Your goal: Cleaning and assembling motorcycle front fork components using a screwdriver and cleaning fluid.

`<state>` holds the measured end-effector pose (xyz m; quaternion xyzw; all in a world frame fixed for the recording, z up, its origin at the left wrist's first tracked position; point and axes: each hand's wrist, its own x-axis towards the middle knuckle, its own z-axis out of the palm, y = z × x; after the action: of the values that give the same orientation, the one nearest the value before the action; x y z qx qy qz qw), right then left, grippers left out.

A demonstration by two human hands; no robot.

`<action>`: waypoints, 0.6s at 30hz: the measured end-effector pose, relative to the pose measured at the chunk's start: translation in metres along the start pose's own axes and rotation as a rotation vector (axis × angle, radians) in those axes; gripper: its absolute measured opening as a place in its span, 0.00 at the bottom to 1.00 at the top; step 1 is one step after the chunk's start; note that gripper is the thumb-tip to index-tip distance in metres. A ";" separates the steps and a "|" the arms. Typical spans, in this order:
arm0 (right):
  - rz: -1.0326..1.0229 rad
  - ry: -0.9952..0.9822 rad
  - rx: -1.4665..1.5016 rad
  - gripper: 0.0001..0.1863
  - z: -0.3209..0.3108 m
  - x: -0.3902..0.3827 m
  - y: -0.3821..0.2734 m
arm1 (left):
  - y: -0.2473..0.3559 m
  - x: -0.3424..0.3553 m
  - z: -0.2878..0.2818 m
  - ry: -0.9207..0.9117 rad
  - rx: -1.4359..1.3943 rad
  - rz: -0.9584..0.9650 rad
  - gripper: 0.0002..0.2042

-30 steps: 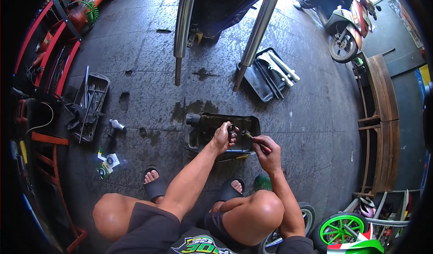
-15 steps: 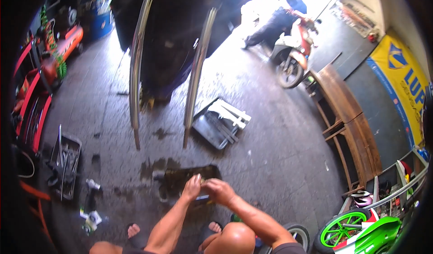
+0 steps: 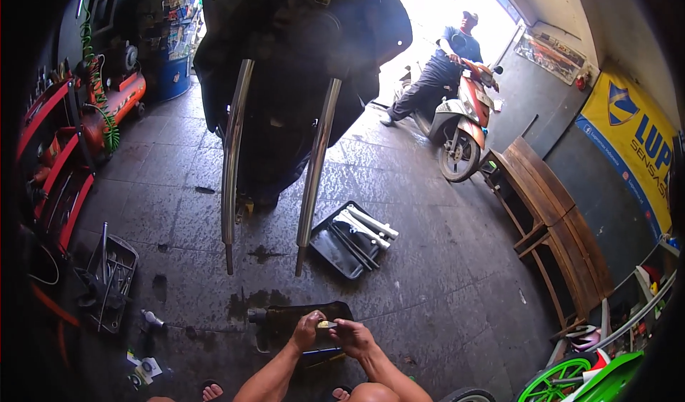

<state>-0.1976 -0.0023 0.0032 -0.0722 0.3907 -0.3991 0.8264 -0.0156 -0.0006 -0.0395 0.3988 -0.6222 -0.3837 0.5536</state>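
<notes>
My left hand (image 3: 308, 332) and my right hand (image 3: 354, 338) meet at the lower middle, fingertips closed from both sides on a small pale yellowish piece (image 3: 326, 324). Its exact kind is too small to make out. Beneath them on the floor lies a dark, oily-looking tray (image 3: 275, 331). Ahead of my hands, two shiny metal fork tubes (image 3: 234, 159) hang from the dark front of a raised motorcycle (image 3: 285, 109). Beyond the hands, a black tray (image 3: 335, 248) holds white fork legs (image 3: 367, 229) and thin dark rods.
At left stand a tool tray (image 3: 118, 277), a red rack (image 3: 53, 152) and an orange compressor (image 3: 128, 95). A person (image 3: 442, 63) straddles a red scooter (image 3: 464, 116) at the far right. A wooden bench (image 3: 556, 224) and a green wheel (image 3: 556, 380) occupy the right.
My view has tilted up, so the scene sits lower in the picture. My hands have drawn slightly apart, and the small piece shows between them. The person by the scooter is now more upright.
</notes>
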 end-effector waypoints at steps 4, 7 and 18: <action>0.021 -0.042 0.169 0.08 -0.017 0.000 0.011 | 0.013 -0.008 0.016 0.148 -0.252 -0.247 0.19; -0.169 0.020 -0.109 0.09 0.000 -0.013 0.007 | -0.002 -0.009 0.006 0.026 -0.268 -0.377 0.21; -0.853 -0.226 -1.806 0.09 0.061 -0.052 -0.022 | 0.011 0.018 -0.007 -0.360 0.135 -0.612 0.26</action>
<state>-0.1877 0.0082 0.0844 -0.8434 0.4077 -0.2067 0.2823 -0.0109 -0.0133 -0.0215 0.5284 -0.5855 -0.5538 0.2671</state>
